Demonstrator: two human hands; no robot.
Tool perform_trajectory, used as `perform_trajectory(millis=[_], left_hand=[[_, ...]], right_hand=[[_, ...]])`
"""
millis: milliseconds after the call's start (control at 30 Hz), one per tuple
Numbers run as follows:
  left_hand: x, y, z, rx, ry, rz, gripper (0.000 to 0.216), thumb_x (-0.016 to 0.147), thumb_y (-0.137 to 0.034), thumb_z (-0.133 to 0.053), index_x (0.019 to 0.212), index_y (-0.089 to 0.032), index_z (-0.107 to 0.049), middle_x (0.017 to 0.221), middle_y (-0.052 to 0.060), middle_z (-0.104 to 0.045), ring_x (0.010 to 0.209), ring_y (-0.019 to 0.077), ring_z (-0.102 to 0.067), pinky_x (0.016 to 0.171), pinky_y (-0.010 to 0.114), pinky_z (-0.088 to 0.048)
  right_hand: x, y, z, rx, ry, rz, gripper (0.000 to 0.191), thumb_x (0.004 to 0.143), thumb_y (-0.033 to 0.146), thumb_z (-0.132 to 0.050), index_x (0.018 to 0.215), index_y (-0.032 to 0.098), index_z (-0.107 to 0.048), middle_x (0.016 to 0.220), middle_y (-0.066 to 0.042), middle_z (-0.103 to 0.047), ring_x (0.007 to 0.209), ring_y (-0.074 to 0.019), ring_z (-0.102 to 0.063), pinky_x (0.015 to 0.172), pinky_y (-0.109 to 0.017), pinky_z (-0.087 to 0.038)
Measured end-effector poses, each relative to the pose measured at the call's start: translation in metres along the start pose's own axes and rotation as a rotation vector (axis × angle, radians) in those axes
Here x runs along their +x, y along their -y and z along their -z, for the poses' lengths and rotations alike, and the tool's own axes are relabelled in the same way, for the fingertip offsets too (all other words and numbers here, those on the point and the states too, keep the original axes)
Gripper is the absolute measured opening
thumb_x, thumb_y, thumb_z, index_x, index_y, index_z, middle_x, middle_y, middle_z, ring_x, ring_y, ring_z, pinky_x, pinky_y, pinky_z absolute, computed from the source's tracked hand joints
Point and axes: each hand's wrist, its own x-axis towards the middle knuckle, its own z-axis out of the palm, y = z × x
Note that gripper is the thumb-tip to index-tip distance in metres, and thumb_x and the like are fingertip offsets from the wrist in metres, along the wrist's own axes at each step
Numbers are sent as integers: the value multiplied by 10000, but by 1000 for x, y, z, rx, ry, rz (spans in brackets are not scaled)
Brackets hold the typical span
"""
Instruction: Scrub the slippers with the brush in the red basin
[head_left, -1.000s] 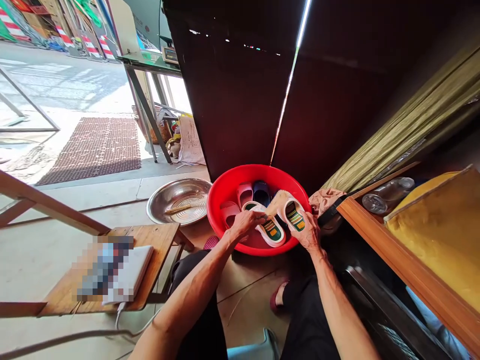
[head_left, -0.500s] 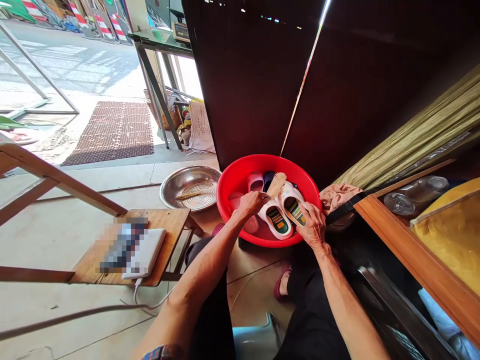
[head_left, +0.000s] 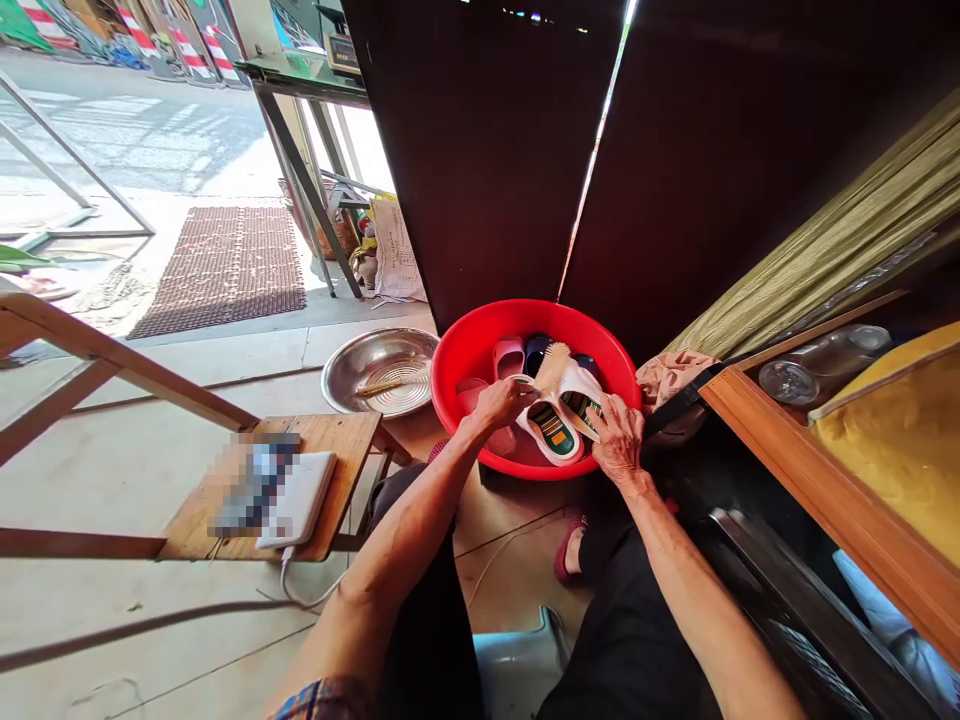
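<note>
**Speaker one:** While you look down at that red plastic basin, what is the left hand doing?

**Speaker two:** Its fingers curl shut around the handle of a bristle scrubbing brush, held bristles up above a white slide sandal lying in the basin.

**Speaker one:** And the right hand?

**Speaker two:** Its fingers are spread and pressed around the edge of a second white sandal, which leans tilted against the first, inside the basin.

**Speaker one:** What lies nearby?

**Speaker two:** A pink slipper and a navy slipper sit behind them. A steel basin stands just left on the floor, and a crumpled pink cloth lies against the right rim.
</note>
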Motion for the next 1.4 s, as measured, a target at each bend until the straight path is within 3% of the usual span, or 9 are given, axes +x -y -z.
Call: perform_trajectory(millis=[167, 300, 533, 667, 800, 967, 1133, 1267, 1400], left_hand=[[-23, 11, 11, -257, 139, -171, 560, 964, -576, -544, 1306, -199, -776, 762, 32, -697, 746, 165, -642, 666, 225, -430], [-27, 19, 18, -351, 227, -226, 625, 947, -615, -547, 1327, -167, -762, 726, 22, -669, 706, 157, -615, 648, 221, -431], [-13, 5, -1, 11, 31, 10, 469, 982, -574, -546, 1337, -351, -756, 1015, 50, -782, 1005, 249, -717, 802, 260, -459], [-14, -2, -8, 24, -56, 39, 438, 1002, -534, -552, 1384, -392, -713, 1194, 34, -771, 1114, 258, -700, 844, 262, -467], [-16, -7, -9, -2, -207, 65, 463, 1060, -540, -443, 1436, -386, -665, 1277, 33, -748, 1161, 236, -677, 884, 256, -462], [-14, -4, -11, 128, -111, 22, 500, 1072, -573, -383, 1340, -341, -735, 1197, 81, -773, 1104, 265, -706, 828, 279, -459], [-13, 1, -21, 114, -113, 21, 477, 1079, -551, -391, 1403, -370, -691, 1213, 60, -770, 1113, 255, -707, 841, 270, -469], [-29, -8, -30, 15, -94, -88, 473, 1095, -511, -403, 1508, -386, -599, 1306, 36, -730, 1171, 231, -686, 864, 247, -463], [-53, -20, -34, 37, -19, -255, 488, 1094, -508, -425, 1533, -358, -578, 1144, 49, -742, 1023, 189, -706, 782, 222, -439]], right_hand=[[0, 3, -8, -11, 5, 0, 430, 862, 55, -523, 1195, 224, -737, 1544, -133, -561, 1431, -343, -408, 1112, -580, -295], [3, 4, -9, 37, 48, -27, 405, 858, 51, -535, 1165, 208, -747, 1549, -155, -549, 1439, -361, -400, 1109, -598, -292], [5, 5, -4, 44, 18, -102, 458, 823, 34, -540, 1203, 212, -725, 1532, -139, -566, 1418, -339, -422, 1092, -554, -309], [4, 5, 1, 53, -12, -173, 481, 810, 72, -573, 1250, 208, -711, 1523, -130, -572, 1393, -338, -445, 1069, -525, -334], [3, 5, 5, 82, -50, -158, 536, 755, 65, -592, 1254, 217, -715, 1540, -124, -552, 1413, -342, -425, 1092, -527, -323], [4, -1, 4, 134, -46, -214, 621, 721, 67, -600, 1317, 218, -692, 1528, -129, -555, 1399, -352, -438, 1122, -546, -327], [7, -12, -1, 370, -106, -459, 671, 706, 233, -704, 1375, 211, -661, 1457, -143, -566, 1321, -366, -498, 1082, -501, -448], [18, -13, -5, 921, -241, -862, 782, 599, 409, -811, 1338, 191, -677, 1246, -95, -681, 1132, -317, -627, 1008, -458, -535], [33, -10, -4, 1428, -330, -1212, 607, 614, 409, -774, 1193, 238, -715, 1024, -4, -739, 967, -251, -675, 895, -417, -602]])
